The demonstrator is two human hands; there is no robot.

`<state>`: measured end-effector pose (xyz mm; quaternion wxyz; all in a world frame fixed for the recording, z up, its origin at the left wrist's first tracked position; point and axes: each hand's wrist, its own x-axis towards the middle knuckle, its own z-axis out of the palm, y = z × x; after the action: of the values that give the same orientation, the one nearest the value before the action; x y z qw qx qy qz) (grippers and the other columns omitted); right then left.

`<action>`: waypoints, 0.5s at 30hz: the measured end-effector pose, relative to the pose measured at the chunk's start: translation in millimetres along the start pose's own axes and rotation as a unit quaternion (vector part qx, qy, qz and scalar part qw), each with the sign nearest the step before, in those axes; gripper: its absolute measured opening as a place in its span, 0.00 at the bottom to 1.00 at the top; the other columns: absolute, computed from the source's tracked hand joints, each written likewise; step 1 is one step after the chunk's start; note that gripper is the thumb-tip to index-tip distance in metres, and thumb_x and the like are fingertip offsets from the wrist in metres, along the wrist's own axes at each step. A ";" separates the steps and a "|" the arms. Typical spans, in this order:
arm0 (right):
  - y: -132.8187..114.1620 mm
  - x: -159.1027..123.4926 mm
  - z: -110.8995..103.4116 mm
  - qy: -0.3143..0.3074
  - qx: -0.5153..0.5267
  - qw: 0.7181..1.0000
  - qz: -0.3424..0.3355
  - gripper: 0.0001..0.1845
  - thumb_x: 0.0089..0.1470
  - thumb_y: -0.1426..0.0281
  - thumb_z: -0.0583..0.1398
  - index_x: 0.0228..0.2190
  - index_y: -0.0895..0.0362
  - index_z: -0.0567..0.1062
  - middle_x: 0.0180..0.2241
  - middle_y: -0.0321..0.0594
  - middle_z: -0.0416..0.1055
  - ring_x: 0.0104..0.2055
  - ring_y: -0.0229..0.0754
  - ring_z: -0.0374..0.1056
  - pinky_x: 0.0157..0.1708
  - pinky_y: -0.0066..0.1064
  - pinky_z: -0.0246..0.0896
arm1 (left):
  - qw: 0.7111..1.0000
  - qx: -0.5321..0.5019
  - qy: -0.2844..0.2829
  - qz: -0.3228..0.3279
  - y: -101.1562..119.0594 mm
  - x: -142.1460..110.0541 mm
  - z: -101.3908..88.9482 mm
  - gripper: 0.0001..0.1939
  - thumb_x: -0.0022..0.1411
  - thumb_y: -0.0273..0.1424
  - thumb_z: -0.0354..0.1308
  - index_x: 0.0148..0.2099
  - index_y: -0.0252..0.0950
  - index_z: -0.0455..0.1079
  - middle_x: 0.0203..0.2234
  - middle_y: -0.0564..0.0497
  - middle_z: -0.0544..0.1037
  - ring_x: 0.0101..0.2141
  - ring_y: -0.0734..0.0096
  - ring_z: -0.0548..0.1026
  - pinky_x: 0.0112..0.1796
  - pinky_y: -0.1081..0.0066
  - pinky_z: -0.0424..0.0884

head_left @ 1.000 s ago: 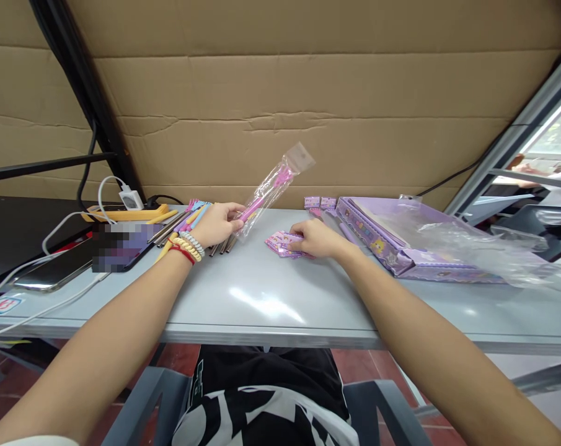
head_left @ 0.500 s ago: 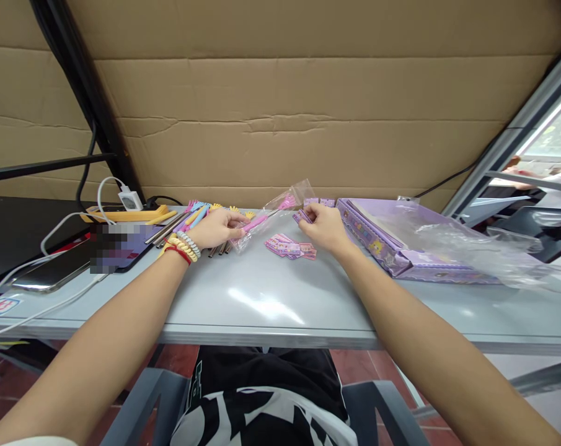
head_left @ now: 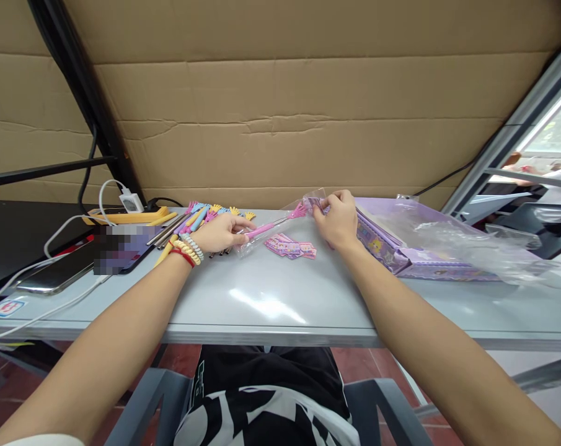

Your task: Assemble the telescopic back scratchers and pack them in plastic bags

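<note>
My left hand (head_left: 219, 232), with bands on its wrist, is closed on a pink hand-shaped back scratcher (head_left: 261, 230) inside a clear plastic bag (head_left: 247, 248). The scratcher's pink hand end points right, towards my right hand (head_left: 338, 220). At that end of the bag, my right fingers pinch a small purple printed card (head_left: 316, 202), mostly covered by the fingers and film. A small pile of pink and purple cards (head_left: 289, 246) lies on the table below the bag. Several coloured back scratchers (head_left: 199, 214) lie behind and beside my left hand.
A purple printed box (head_left: 403, 263) stands at the right with clear plastic bags (head_left: 475, 241) on top. Phones (head_left: 52, 269), white cables (head_left: 70, 303) and a yellow power strip (head_left: 131, 217) occupy the left. Cardboard (head_left: 284, 93) walls off the table's back.
My right hand has moved up and right with the card, to the bag's end. The bagged back scratcher has shifted slightly right and lies lower, while my left hand keeps its hold.
</note>
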<state>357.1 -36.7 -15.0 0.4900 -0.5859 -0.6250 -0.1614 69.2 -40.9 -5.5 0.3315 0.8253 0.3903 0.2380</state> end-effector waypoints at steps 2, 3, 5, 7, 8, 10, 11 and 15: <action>0.5 0.5 -0.2 -0.001 0.002 1.000 0.002 0.07 0.48 0.71 0.58 0.22 0.54 0.63 0.38 0.48 0.68 0.42 0.50 0.64 0.42 0.40 0.59 | 1.000 0.013 0.001 0.003 -0.3 -0.2 0.0 0.27 0.52 0.38 0.61 0.52 0.30 0.72 0.24 0.51 0.76 0.25 0.70 0.72 0.28 0.71 0.69; 0.5 0.7 -0.3 -0.003 0.001 1.000 0.005 0.07 0.47 0.72 0.57 0.22 0.54 0.63 0.37 0.47 0.68 0.42 0.49 0.64 0.42 0.40 0.59 | 1.000 0.021 0.002 0.004 -0.2 -0.3 0.1 0.27 0.52 0.38 0.61 0.53 0.30 0.72 0.24 0.50 0.76 0.25 0.70 0.72 0.28 0.71 0.69; 0.5 1.2 -0.5 -0.010 -0.005 1.000 0.013 0.08 0.47 0.73 0.57 0.22 0.54 0.61 0.36 0.47 0.68 0.40 0.49 0.64 0.41 0.39 0.58 | 0.999 0.036 0.002 0.008 0.4 -0.6 0.3 0.27 0.52 0.38 0.60 0.53 0.30 0.72 0.25 0.50 0.77 0.26 0.70 0.72 0.28 0.71 0.68; 0.7 1.7 -0.7 -0.017 -0.014 1.000 0.020 0.09 0.48 0.72 0.56 0.22 0.53 0.59 0.35 0.46 0.69 0.39 0.48 0.65 0.40 0.38 0.58 | 0.999 0.043 -0.001 0.009 1.1 -0.7 0.4 0.26 0.52 0.37 0.60 0.53 0.31 0.73 0.26 0.50 0.77 0.27 0.70 0.72 0.28 0.71 0.68; 0.9 2.0 -0.9 -0.021 -0.018 0.999 0.024 0.09 0.48 0.72 0.56 0.22 0.53 0.58 0.34 0.45 0.69 0.38 0.48 0.65 0.40 0.37 0.57 | 0.999 0.044 -0.003 0.010 1.5 -0.7 0.4 0.26 0.53 0.37 0.60 0.53 0.31 0.73 0.26 0.50 0.77 0.27 0.70 0.72 0.28 0.71 0.68; 1.4 2.6 -1.4 -0.030 -0.024 0.998 0.041 0.10 0.49 0.71 0.55 0.23 0.53 0.57 0.31 0.44 0.69 0.37 0.47 0.65 0.39 0.36 0.56 | 0.999 0.043 -0.008 0.012 1.8 -0.6 0.1 0.26 0.53 0.36 0.60 0.53 0.31 0.73 0.26 0.50 0.77 0.27 0.70 0.72 0.28 0.72 0.68; 1.5 3.0 -1.8 -0.036 -0.027 0.998 0.054 0.10 0.50 0.71 0.55 0.23 0.53 0.57 0.30 0.43 0.68 0.35 0.47 0.64 0.38 0.36 0.56 | 0.999 0.041 -0.008 0.012 1.7 -0.5 -0.1 0.26 0.53 0.36 0.60 0.53 0.31 0.73 0.26 0.50 0.77 0.27 0.70 0.72 0.28 0.72 0.68; 0.7 4.6 -4.7 -0.045 -0.032 0.992 0.110 0.10 0.51 0.71 0.55 0.24 0.52 0.56 0.24 0.38 0.64 0.30 0.45 0.61 0.34 0.34 0.52 | 1.000 0.020 -0.002 0.006 -0.2 -0.1 -0.5 0.27 0.52 0.37 0.60 0.53 0.31 0.72 0.26 0.50 0.77 0.27 0.70 0.72 0.29 0.71 0.69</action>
<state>360.5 -37.5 -9.4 0.4570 -0.6731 -0.5729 -0.0996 68.8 -40.8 -5.3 0.3146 0.8346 0.3889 0.2309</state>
